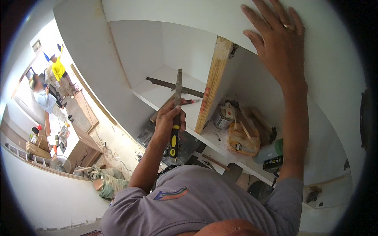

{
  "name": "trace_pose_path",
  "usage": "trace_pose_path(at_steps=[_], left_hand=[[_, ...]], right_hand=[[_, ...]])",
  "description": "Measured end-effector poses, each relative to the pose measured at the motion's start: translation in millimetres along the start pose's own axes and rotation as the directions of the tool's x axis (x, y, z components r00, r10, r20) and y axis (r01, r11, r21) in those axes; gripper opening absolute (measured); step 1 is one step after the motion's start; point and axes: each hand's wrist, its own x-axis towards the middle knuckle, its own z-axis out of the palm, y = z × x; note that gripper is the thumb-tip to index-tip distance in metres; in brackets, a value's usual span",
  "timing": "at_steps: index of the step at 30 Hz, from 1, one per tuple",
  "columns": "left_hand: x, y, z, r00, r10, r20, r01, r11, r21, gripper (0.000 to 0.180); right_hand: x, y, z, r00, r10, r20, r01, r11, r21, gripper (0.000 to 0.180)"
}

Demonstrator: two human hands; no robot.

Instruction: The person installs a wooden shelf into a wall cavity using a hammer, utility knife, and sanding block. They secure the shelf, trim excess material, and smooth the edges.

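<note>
My left hand is closed round a flat metal file. Its blade points away from me, and its black-and-yellow handle hangs back toward my chest. Higher up on the right, my right hand lies with fingers spread against a white panel; a ring shows on one finger. Below that panel is a white cabinet shelf with an upright divider, its front edge bare yellowish wood. Behind the file, a dark flat strip and a red-and-black tool lie on the shelf.
Right of the divider stand a can, an orange-yellow plastic tub and a green-capped bottle. At far left are several people, a worktable with tools, a fan and a ladder. A cable runs across the floor.
</note>
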Motion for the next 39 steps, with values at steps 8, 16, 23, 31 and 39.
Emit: trace_pose_path(at_steps=[8,16,23,31,39], left_hand=[[-3,39,41,0.997,-0.011,0.073,0.001,0.991,0.132,0.038],[-12,99,81,0.980,0.097,0.173,-0.104,0.994,0.032,0.043],[1,95,103,0.993,0.060,0.097,-0.039,0.977,-0.208,0.040],[-2,52,55,0.997,-0.058,-0.045,0.040,0.939,-0.342,0.030],[1,40,41,0.988,-0.002,-0.157,-0.059,0.922,-0.383,0.032]], right_hand=[[-72,26,11,0.992,-0.122,0.035,0.125,0.987,-0.101,0.051],[-74,13,16,0.998,-0.035,-0.053,0.037,0.998,0.050,0.046],[-16,-51,67,0.973,-0.149,-0.175,0.174,0.974,0.142,0.020],[50,-72,94,0.964,-0.253,-0.081,0.256,0.967,0.017,0.012],[62,-79,100,0.946,-0.325,0.016,0.326,0.945,-0.037,0.008]])
